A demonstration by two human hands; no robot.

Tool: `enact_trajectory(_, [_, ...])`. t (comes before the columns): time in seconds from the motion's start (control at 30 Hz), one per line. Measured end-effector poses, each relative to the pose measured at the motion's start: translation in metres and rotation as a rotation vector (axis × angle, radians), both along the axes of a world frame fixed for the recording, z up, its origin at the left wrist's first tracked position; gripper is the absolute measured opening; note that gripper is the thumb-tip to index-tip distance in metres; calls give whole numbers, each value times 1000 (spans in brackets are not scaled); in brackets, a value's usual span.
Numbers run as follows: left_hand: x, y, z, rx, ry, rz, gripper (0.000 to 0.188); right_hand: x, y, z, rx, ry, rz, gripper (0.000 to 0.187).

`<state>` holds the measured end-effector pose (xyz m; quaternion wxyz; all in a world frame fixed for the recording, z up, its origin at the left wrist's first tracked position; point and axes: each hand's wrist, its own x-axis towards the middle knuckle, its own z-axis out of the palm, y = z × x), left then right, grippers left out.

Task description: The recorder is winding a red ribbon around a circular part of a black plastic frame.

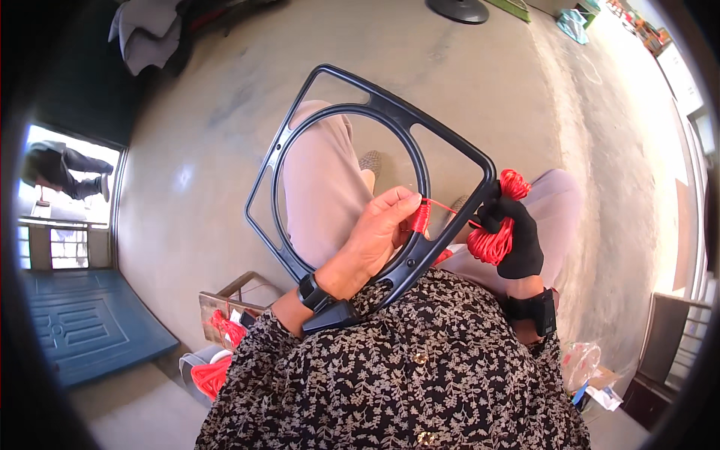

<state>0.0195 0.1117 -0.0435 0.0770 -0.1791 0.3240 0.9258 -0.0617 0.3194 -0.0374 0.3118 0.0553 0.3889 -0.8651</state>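
Observation:
A black plastic frame [394, 112] with a round ring inside it rests tilted across my lap. Red cord windings [422, 217] are wrapped in close turns around the ring's right side. My left hand [381, 229], bare, grips the ring there, its thumb and forefinger pinched at the top of the windings. From that pinch a short strand of cord runs right to my right hand [519, 244], which wears a black glove. Its fingers are closed around the waist of a red cord bundle [491, 242], whose loops bulge out above and below, just beside the frame's right corner.
On the floor at my left are a small wooden stool [217, 306] with red cord on it and a bucket [187, 367] holding more red cord. Plastic bags [581, 364] lie at my right. A round black base [459, 9] stands far ahead.

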Motion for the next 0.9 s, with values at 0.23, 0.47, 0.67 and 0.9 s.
enact_trajectory(0.23, [8,-2,-3,-30,-28,57,12,-28,-33,4,244,244,412,27])
enact_trajectory(0.47, [11,0,-2,-30,-24,90,10,-28,-36,-10,464,362,710,25])
enact_trajectory(0.67, [11,-3,-11,-83,-68,107,12,-23,-30,-19,392,327,621,28])
enact_trajectory(0.9, [14,-1,-3,-229,-53,66,10,2,-50,-13,175,322,513,33])
